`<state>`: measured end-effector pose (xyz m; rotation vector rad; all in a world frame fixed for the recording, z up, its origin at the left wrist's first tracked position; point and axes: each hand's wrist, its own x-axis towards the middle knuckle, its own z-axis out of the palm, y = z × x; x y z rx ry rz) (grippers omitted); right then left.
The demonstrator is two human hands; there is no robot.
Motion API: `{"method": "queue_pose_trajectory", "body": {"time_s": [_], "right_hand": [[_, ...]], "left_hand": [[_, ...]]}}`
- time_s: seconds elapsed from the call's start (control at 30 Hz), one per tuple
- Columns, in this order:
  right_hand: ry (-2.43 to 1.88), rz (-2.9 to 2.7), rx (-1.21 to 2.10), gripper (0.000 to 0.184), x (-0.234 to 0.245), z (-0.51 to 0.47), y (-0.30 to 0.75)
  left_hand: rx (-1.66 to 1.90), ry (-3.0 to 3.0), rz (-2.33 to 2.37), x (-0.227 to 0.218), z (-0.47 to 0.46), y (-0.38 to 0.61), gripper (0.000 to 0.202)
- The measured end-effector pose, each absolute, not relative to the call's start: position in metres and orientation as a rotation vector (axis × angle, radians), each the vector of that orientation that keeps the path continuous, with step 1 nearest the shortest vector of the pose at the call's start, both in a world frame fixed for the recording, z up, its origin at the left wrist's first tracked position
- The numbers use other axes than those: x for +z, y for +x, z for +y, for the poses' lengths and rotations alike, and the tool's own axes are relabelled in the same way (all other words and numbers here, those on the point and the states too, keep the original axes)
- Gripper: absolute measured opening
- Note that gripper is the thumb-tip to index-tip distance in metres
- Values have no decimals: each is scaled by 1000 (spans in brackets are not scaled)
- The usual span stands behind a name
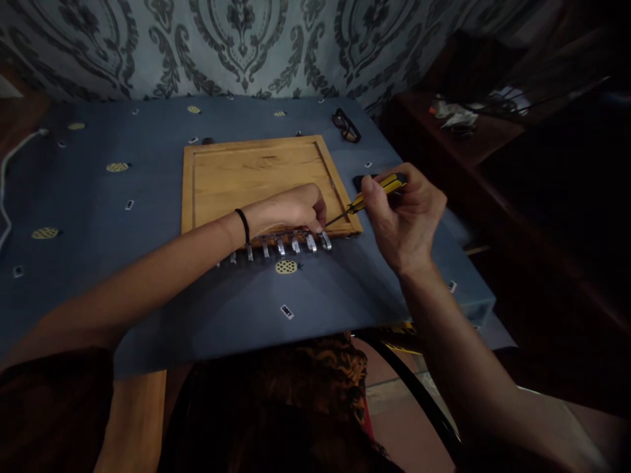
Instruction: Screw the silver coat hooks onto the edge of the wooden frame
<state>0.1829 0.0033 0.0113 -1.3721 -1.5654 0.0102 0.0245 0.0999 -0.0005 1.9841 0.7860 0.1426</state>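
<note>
A wooden board (261, 164) with a raised frame lies on the blue cloth. Along its near edge runs a row of several silver metal hooks (311, 244), their curved ends toward me. My right hand (411, 213) grips a screwdriver (392, 184) by its yellow and black handle. Its thin blade slants down to the left, and the tip is near the rightmost hook (326, 240). My left hand (308, 207), a black band at the wrist, reaches across the board with fingers curled and pressed together beside that tip. What those fingers pinch is hidden.
Glasses (346, 125) with dark frames lie at the back right of the table (89, 217), which has a pineapple-print cloth. A dark object (365, 182) is partly behind my right hand. Right of the table stands a dark wooden surface (488, 141) with clutter.
</note>
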Motion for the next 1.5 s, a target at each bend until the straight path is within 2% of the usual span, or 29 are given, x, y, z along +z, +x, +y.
{"method": "queue_pose_trajectory", "body": {"time_s": [0.3,0.73,1.03,1.3,1.5], "right_hand": [[-1365,-1582,5,37,12,3,183],[-1358,-1564,6,36,9,5,185],[-1328,-1559,-29,37,10,5,183],[-1332,-1569,-22,41,10,6,184],[-1348,-1562,-35,37,11,6,183]], "left_hand": [[136,1955,822,-2,99,25,8],[69,1946,878,4,95,27,12],[-29,2006,916,9,98,29,8],[-21,2015,866,7,101,25,8],[3,2027,877,3,102,26,8]]}}
